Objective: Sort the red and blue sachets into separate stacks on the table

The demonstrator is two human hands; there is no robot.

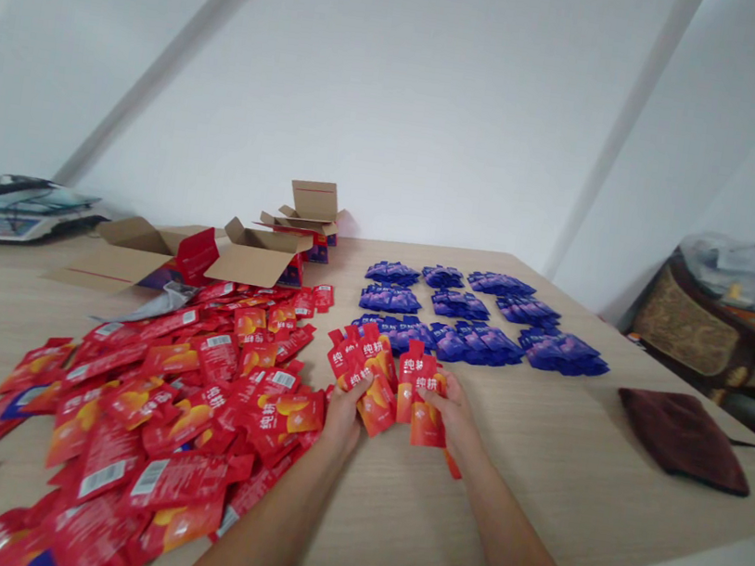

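Note:
My left hand point(346, 414) is closed on several red pouches point(375, 403) with orange fruit prints, fanned out in its grip. In my right hand point(455, 414) are a couple more red pouches point(426, 426), held upright beside the left bunch. Part of another red pouch shows below the right hand. To the left lies a big loose heap of the same red pouches point(211, 414), some face up, some with barcodes showing. Just beyond both hands are groups of purple pouches point(474, 343), laid overlapping in rows.
Open cardboard boxes point(257, 264) with raised flaps stand behind the red heap. A flat scale-like device point(7, 222) sits at far left. A dark red cloth item point(682, 438) lies near the table's right edge. Beyond it is a patterned chair point(679, 311) piled with plastic bags.

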